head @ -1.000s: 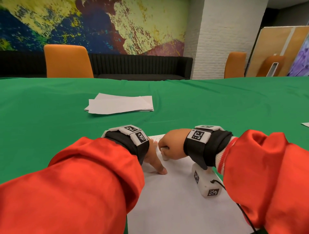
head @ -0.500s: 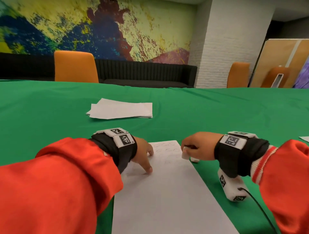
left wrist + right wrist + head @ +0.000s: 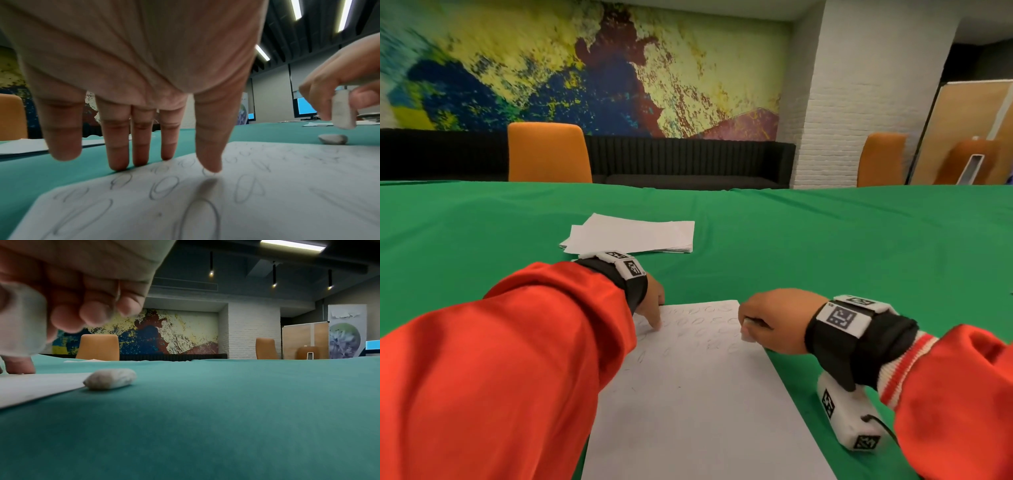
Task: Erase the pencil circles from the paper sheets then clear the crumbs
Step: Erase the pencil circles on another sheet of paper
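Since the earlier frames the hands had drawn apart. The right hand (image 3: 774,320), which was tight against the left over the sheet's middle, now sat at the sheet's right edge. The left hand (image 3: 652,301) had slid to the far left corner, so rows of pencil circles (image 3: 163,189) lay uncovered between them.

Left hand: fingers straight and spread, index tip (image 3: 211,167) pressed on the sheet (image 3: 688,411), the other tips down near its far edge. It held nothing; it pinned the paper.

Right hand: thumb and fingers pinched a white eraser (image 3: 342,110), held upright. In the left wrist view the eraser hung clear of the cloth, off the paper's edge, not rubbing.

A second, worn grey eraser lump (image 3: 111,378) lay on the green cloth (image 3: 859,257), touching or just beside the sheet's far right corner.

Judgement: erasing of this sheet was under way. The near rows looked faint or gone, with only stray marks there; the far rows stayed plainly drawn. Crumbs were too small to make out. A loose stack of sheets (image 3: 633,234) waited farther out on the cloth; whether they were marked could not be told.

Writing: none legible. Wristbands (image 3: 840,317) carried black-and-white square markers, not text. No brand was visible on either eraser.
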The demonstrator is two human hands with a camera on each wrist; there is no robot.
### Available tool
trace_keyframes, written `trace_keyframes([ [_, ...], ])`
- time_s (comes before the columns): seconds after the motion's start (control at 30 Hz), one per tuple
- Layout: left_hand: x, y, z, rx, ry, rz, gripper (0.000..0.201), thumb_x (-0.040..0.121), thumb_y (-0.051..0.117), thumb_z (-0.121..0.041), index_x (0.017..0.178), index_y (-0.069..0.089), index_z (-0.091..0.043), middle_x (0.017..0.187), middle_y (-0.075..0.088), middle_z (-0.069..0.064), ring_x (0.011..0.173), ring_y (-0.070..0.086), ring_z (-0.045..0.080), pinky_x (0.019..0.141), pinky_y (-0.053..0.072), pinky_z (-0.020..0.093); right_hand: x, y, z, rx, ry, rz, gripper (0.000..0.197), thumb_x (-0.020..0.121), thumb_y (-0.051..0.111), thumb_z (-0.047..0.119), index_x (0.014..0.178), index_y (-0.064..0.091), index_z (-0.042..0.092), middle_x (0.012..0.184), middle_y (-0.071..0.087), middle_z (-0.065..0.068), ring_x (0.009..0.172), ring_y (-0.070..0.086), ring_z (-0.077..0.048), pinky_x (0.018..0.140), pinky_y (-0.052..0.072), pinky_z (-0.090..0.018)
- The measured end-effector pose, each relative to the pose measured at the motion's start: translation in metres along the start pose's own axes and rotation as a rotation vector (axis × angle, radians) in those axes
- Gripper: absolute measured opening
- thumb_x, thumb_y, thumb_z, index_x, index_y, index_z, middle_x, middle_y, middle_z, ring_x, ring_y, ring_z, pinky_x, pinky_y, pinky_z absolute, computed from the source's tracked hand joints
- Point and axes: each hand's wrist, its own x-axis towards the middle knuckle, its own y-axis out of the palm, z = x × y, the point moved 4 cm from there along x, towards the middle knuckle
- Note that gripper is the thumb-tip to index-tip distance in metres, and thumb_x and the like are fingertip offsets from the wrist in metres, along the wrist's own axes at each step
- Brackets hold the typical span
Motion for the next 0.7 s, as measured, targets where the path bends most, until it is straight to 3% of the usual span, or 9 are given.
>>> trace_keyframes([
  [0.1, 0.002, 0.001, 0.001, -0.018, -0.001, 0.004, 0.059, 0.089, 0.064, -0.035, 0.137, 0.044, -0.009, 0.112, 0.052, 0.004, 0.092, 0.045, 0.019, 0.070, 0.040, 0.023, 0.002, 0.003, -0.002, -0.015, 0.011, 0.011, 0.020, 0.094, 0.039, 0.032, 0.094, 0.056, 0.021, 0.100, 0.062, 0.003, 0.088, 0.055, -0.020, 0.074, 0.045, -0.030],
  [0.17, 0.002, 0.002, 0.005, -0.062, -0.025, -0.013, 0.066, 0.086, 0.067, -0.035, 0.141, 0.039, -0.013, 0.131, 0.052, 0.005, 0.108, 0.052, 0.022, 0.086, 0.041, 0.024, 0.003, 0.005, -0.004, -0.020, 0.025, 0.010, 0.020, 0.094, 0.039, 0.033, 0.092, 0.055, 0.020, 0.097, 0.062, 0.002, 0.087, 0.055, -0.021, 0.072, 0.044, -0.029],
  [0.23, 0.001, 0.004, 0.009, -0.090, -0.040, -0.029, 0.068, 0.083, 0.070, -0.036, 0.141, 0.039, -0.017, 0.134, 0.051, 0.005, 0.118, 0.052, 0.023, 0.092, 0.040, 0.025, 0.003, 0.005, -0.005, -0.019, 0.035, 0.009, 0.020, 0.094, 0.039, 0.033, 0.090, 0.054, 0.021, 0.096, 0.061, 0.002, 0.085, 0.054, -0.021, 0.070, 0.042, -0.029],
  [0.33, -0.005, 0.005, 0.010, -0.071, -0.014, -0.079, 0.056, 0.086, 0.068, -0.030, 0.137, 0.045, -0.021, 0.131, 0.053, 0.005, 0.113, 0.054, 0.021, 0.081, 0.039, 0.018, 0.002, 0.004, -0.005, -0.013, 0.048, 0.013, 0.018, 0.094, 0.039, 0.032, 0.086, 0.052, 0.021, 0.092, 0.059, 0.002, 0.081, 0.051, -0.020, 0.066, 0.039, -0.028],
  [0.43, -0.014, 0.007, 0.009, -0.040, 0.023, -0.110, 0.043, 0.090, 0.061, -0.020, 0.132, 0.050, -0.022, 0.127, 0.058, 0.004, 0.091, 0.049, 0.014, 0.061, 0.033, 0.019, 0.000, 0.001, -0.005, -0.017, 0.070, 0.011, 0.018, 0.094, 0.040, 0.033, 0.083, 0.049, 0.022, 0.085, 0.055, 0.004, 0.078, 0.049, -0.019, 0.065, 0.037, -0.027],
  [0.53, -0.025, 0.014, 0.010, -0.050, 0.030, -0.141, 0.033, 0.092, 0.056, -0.016, 0.125, 0.057, -0.017, 0.123, 0.061, 0.003, 0.093, 0.052, 0.016, 0.059, 0.035, 0.021, -0.003, -0.002, -0.003, -0.034, 0.090, -0.012, 0.022, 0.094, 0.040, 0.032, 0.090, 0.055, 0.016, 0.092, 0.060, 0.000, 0.084, 0.054, -0.022, 0.068, 0.041, -0.029],
  [0.67, -0.041, 0.021, 0.008, -0.119, 0.045, -0.192, 0.027, 0.095, 0.052, -0.020, 0.120, 0.059, -0.013, 0.123, 0.061, 0.002, 0.105, 0.056, 0.018, 0.076, 0.037, 0.019, -0.011, -0.009, 0.000, -0.032, 0.121, -0.041, 0.024, 0.093, 0.039, 0.030, 0.096, 0.058, 0.016, 0.098, 0.062, -0.001, 0.087, 0.055, -0.022, 0.072, 0.044, -0.031],
  [0.7, -0.045, 0.022, 0.008, -0.129, 0.042, -0.201, 0.027, 0.095, 0.051, -0.020, 0.120, 0.058, -0.014, 0.120, 0.062, 0.002, 0.101, 0.055, 0.018, 0.077, 0.040, 0.020, -0.014, -0.012, 0.002, -0.028, 0.119, -0.052, 0.023, 0.093, 0.040, 0.030, 0.096, 0.058, 0.017, 0.099, 0.062, 0.000, 0.086, 0.054, -0.021, 0.073, 0.044, -0.031],
])
